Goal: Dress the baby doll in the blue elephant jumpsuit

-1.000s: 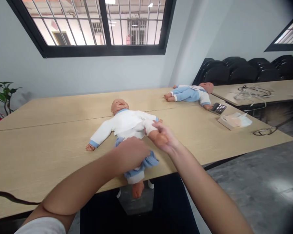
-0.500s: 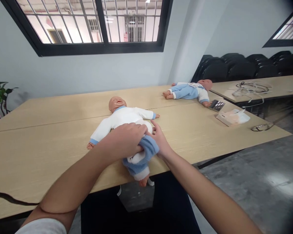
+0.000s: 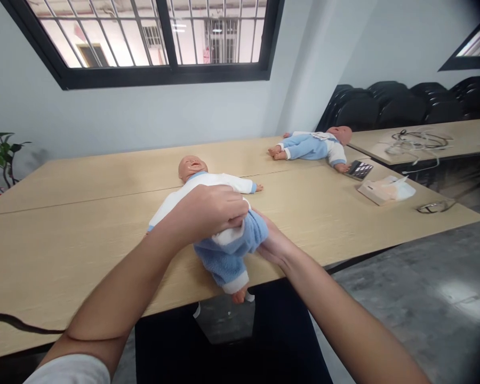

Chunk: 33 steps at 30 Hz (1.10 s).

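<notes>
A baby doll (image 3: 192, 166) in a white top with blue trim lies face up on the table, its head away from me. Fluffy blue trousers with white cuffs (image 3: 220, 262) cover one of its legs, and a foot sticks out at the table's front edge. My left hand (image 3: 214, 210) is closed on the upper edge of the trousers at the doll's waist. My right hand (image 3: 275, 242) is at the right side of the bunched trousers; the cloth hides its fingers, either behind or inside it. The doll's other leg is not visible.
A second doll (image 3: 310, 146) in blue and white lies at the back right of the table (image 3: 84, 256). Near it are a dark gridded palette (image 3: 359, 169), a tissue box (image 3: 378, 191) and glasses (image 3: 432, 207). Cables (image 3: 418, 141) lie on another table. A dark chair (image 3: 280, 341) stands before me.
The blue trousers have been pulled higher and to the right around the doll's leg. My left hand rose slightly; my right hand's fingers, visible before, have gone behind or into the cloth.
</notes>
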{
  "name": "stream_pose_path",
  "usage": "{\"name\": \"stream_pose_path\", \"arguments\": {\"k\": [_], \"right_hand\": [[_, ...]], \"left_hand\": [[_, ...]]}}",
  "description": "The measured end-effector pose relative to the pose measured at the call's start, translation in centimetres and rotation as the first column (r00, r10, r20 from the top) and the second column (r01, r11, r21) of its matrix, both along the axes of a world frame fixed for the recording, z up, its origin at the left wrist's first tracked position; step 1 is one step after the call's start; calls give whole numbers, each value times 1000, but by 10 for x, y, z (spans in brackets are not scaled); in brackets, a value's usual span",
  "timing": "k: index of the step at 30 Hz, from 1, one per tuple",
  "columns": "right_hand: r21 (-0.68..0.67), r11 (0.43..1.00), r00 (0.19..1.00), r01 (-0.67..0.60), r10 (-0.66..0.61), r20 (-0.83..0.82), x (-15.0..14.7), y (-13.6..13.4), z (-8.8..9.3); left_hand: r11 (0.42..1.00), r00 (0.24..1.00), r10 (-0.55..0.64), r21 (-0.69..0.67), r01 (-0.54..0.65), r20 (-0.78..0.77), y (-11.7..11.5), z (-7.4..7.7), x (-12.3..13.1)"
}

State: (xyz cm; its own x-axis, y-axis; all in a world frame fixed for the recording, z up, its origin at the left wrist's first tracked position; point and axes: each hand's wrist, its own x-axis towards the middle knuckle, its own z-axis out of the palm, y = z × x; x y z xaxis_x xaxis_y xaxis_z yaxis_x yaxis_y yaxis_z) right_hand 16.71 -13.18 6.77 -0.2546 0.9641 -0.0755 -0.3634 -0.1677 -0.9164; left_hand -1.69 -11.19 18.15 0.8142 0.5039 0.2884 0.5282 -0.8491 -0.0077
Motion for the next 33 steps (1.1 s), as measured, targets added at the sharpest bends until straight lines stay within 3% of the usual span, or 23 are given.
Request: {"name": "stream_pose_path", "arguments": {"k": [3,6,9,11,14,17,24,29,33], "right_hand": [[-93,996,987,9,-24,-158,-3,0,0],[-106,993,984,44,-61,-167,-3,-1,2],[-117,992,989,42,-58,-137,-3,-2,2],[-117,993,989,25,-42,-145,-4,-1,1],[-113,994,976,4,-29,-217,-8,2,-2],[-113,993,967,17,-45,-251,-11,4,-6],[-116,990,975,80,-102,-198,-10,1,-14],[-78,997,972,23,-40,-233,-9,-3,-9],[-60,998,974,30,-42,-224,-3,-7,-10]], "left_hand": [[994,995,-99,-41,99,13,-2,2,1],[973,987,-156,-166,161,38,-6,7,1],[949,990,-143,-284,141,13,-8,11,0],[950,996,-85,-306,68,-42,-6,11,-2],[959,995,46,-274,-68,-86,0,8,-2],[968,994,88,-230,-101,-69,2,4,-1],[985,985,-173,-29,172,-23,-2,-15,12],[978,980,-196,-66,199,43,12,-32,18],[976,972,-220,25,218,84,23,-40,16]]}}
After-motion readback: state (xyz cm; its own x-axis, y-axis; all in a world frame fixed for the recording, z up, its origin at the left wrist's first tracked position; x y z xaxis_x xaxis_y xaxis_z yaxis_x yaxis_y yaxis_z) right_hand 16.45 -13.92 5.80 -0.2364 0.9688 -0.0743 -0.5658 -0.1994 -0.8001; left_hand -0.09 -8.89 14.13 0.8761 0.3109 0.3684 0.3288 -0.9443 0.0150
